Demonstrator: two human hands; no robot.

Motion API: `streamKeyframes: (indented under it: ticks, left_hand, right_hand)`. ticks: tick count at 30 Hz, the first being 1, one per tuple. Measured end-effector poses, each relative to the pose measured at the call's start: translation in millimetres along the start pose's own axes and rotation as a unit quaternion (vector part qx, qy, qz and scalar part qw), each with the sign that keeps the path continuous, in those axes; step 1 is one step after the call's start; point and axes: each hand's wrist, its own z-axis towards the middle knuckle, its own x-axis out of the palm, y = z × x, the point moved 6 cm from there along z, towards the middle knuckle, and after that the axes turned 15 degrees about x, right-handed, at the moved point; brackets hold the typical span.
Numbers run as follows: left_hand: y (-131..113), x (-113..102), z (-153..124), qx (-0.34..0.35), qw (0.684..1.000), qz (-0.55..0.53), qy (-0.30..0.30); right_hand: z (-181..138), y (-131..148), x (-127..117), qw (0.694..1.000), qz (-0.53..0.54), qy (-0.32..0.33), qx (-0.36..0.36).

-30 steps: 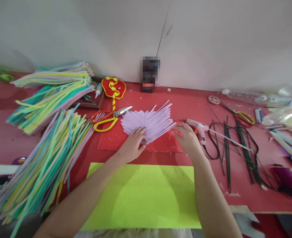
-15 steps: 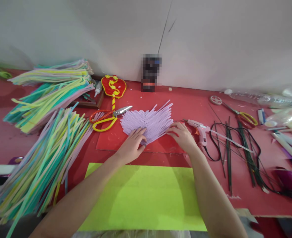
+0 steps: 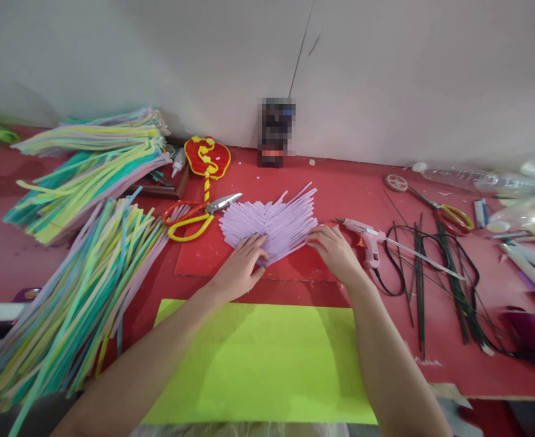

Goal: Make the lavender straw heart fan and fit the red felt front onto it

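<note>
A leaf-shaped piece of lilac pipe cleaners (image 3: 286, 227), laid in a V pattern along a middle ridge, lies on a red board (image 3: 204, 261). My left hand (image 3: 244, 261) rests on its lower left part, fingers stretched flat over the stems. At the right edge of the piece, my right hand (image 3: 333, 249) has its fingers slightly bent and apart, the tips by the stem ends. Nothing shows in its grasp. Scissors (image 3: 208, 212) with red and yellow handles lie left of the piece. A pink glue gun (image 3: 370, 240) is just beyond my right hand.
Bundles of pastel pipe cleaners (image 3: 76, 291) cover the left side. A yellow-green sheet (image 3: 258, 364) lies in front of me. Dark green stems (image 3: 418, 285), a black cord, more scissors (image 3: 452, 215) and a plastic bottle (image 3: 467, 179) are on the right. A red fan-shaped ornament (image 3: 206, 158) lies behind.
My right hand has shifted very slightly to the right at the edge of the lilac piece. My left hand stays in place on the stems.
</note>
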Motion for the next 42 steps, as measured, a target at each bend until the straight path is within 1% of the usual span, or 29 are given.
streamKeyframes:
  ticks: [8, 14, 17, 27, 33, 37, 42]
  left_hand:
    - [-0.3, 0.8, 0.4, -0.004, 1.0, 0.005, 0.009]
    - [-0.4, 0.2, -0.2, 0.003, 1.0, 0.001, -0.001]
    - [-0.2, 0.3, 0.0, -0.002, 1.0, -0.002, 0.003]
    - [0.2, 1.4, 0.1, 0.0, 1.0, 0.008, 0.004]
    - [0.3, 1.6, -0.6, 0.005, 1.0, 0.005, 0.0]
    - [0.4, 1.3, -0.9, 0.004, 1.0, 0.0, -0.003]
    - [-0.1, 0.6, -0.3, 0.001, 1.0, -0.002, -0.005]
  right_hand:
    - [0.9, -3.8, 5.7, 0.998, -0.043, -0.03, 0.028]
    - [0.2, -6.2, 9.6, 0.998, -0.045, -0.026, 0.026]
    - [0.4, -7.1, 9.7, 0.998, -0.042, -0.023, 0.028]
    - [-0.4, -4.8, 6.9, 0.999, -0.005, -0.006, 0.033]
    - [0.0, -0.6, 2.3, 0.999, 0.029, -0.026, 0.027]
    - [0.2, 0.5, 2.4, 0.998, 0.041, -0.028, 0.024]
    - [0.0, -0.8, 3.1, 0.997, 0.062, -0.038, 0.035]
